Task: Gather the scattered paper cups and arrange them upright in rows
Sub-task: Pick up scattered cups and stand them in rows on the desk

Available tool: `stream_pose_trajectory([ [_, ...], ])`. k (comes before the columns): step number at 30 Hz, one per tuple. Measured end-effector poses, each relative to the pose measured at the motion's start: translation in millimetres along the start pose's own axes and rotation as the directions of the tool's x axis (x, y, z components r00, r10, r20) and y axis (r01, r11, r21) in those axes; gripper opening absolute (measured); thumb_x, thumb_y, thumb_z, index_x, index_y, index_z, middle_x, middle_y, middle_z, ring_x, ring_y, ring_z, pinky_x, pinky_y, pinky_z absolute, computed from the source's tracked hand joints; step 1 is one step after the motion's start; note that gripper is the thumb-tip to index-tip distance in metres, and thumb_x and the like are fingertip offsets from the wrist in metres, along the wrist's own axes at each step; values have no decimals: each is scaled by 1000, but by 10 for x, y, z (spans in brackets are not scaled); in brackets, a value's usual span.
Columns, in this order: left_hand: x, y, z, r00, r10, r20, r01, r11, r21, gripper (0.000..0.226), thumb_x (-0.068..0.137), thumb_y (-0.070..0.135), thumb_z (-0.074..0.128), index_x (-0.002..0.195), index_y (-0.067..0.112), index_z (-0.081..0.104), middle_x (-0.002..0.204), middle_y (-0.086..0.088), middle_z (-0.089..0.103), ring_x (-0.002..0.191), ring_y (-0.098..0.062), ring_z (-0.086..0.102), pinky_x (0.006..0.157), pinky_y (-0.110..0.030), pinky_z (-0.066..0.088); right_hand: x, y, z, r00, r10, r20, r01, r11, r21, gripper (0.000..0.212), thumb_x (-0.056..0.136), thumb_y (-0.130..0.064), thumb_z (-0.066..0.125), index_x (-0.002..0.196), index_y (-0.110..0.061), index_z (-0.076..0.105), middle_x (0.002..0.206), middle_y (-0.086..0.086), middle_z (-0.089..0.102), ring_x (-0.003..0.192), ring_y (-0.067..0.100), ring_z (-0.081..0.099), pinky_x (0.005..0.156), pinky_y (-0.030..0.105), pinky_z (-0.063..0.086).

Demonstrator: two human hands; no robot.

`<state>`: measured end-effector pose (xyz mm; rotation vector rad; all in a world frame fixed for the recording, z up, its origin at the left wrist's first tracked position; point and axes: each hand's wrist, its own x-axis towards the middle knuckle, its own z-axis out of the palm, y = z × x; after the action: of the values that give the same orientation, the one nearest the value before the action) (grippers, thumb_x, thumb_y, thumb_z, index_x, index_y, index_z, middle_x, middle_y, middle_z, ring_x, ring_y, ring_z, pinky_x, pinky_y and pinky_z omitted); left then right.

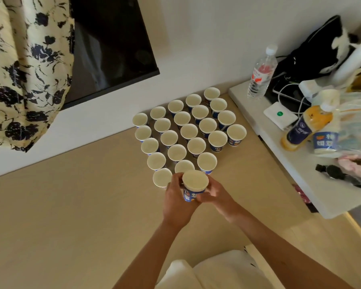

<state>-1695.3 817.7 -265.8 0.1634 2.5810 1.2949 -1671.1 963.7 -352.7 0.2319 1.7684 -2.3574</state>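
Note:
Several blue-and-white paper cups (189, 131) stand upright in tidy rows on the beige floor (71, 215), close to the wall. At the near corner of the block I hold one more upright cup (194, 182) between both hands, just above the floor. My left hand (175, 200) wraps its left side and my right hand (215, 195) curls round its right side. This cup sits in front of a standing cup (183, 166) and right of the nearest-row cup (162, 177).
A low white table (265, 130) at the right carries a water bottle (262, 73), two drink bottles (306, 128), a plastic bag, a black bag and a watch. A dark screen (113, 44) hangs on the wall and a floral curtain (27, 69) at the left.

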Motion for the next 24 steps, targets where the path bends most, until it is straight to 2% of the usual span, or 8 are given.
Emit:
stream_pose_trajectory([
  [2,45,47,69,998,48,28,-49,998,27,63,63,19,88,116,15,54,100,10,66,91,-11,61,67,-13,46,-3,-48,8,998,-23,-59,25,999,24,69,62,-29,84,125,-18,60,117,2,71,112,18,66,92,30,53],
  [4,77,75,120,994,87,61,-90,994,54,66,63,19,87,119,15,54,106,7,66,97,-15,62,77,-26,52,-4,-72,-43,990,-55,-129,59,998,27,66,59,-26,86,121,-17,63,112,2,73,107,18,68,87,28,54],
  [6,99,85,148,989,115,94,-123,989,82,74,63,22,88,127,18,51,115,7,63,104,-14,59,85,-31,50,4,-108,-173,969,-103,-225,105,994,-5,64,58,-26,89,118,-21,65,109,0,75,103,15,70,84,26,55],
  [9,115,67,154,990,81,116,-93,991,95,78,66,26,87,133,20,47,121,8,59,109,-13,55,91,-32,49,72,-119,-471,873,-148,-465,105,988,-117,70,51,-36,90,114,-24,62,104,-3,73,93,6,70,77,20,54],
  [12,105,25,140,994,16,110,-24,997,74,73,70,27,85,133,22,47,123,8,59,108,-12,55,91,-33,49,202,-59,-752,760,-156,-631,17,975,-221,68,56,-34,91,115,-29,57,111,-3,66,98,8,66,79,28,54],
  [16,77,-32,131,996,-29,90,24,998,55,64,74,25,83,129,22,51,121,9,60,106,-10,55,90,-33,50,408,41,-986,736,-221,-640,-63,919,-390,58,64,-27,91,107,-40,54,112,-8,55,100,6,59,88,29,50],
  [20,59,-80,112,995,-52,82,48,998,50,57,76,24,81,126,23,54,118,10,60,105,-10,56,88,-33,51,578,131,-1088,753,-259,-606,-131,843,-522,65,63,-19,92,117,-19,55,109,-5,49,107,19,55,89,35,47],
  [24,71,-111,82,994,-77,79,75,997,32,49,78,23,80,121,22,57,116,11,62,105,-11,57,87,-36,52,649,188,-1085,758,-243,-606,-140,846,-514,67,62,-11,91,119,-13,57,111,-2,50,109,26,57,94,41,49],
])
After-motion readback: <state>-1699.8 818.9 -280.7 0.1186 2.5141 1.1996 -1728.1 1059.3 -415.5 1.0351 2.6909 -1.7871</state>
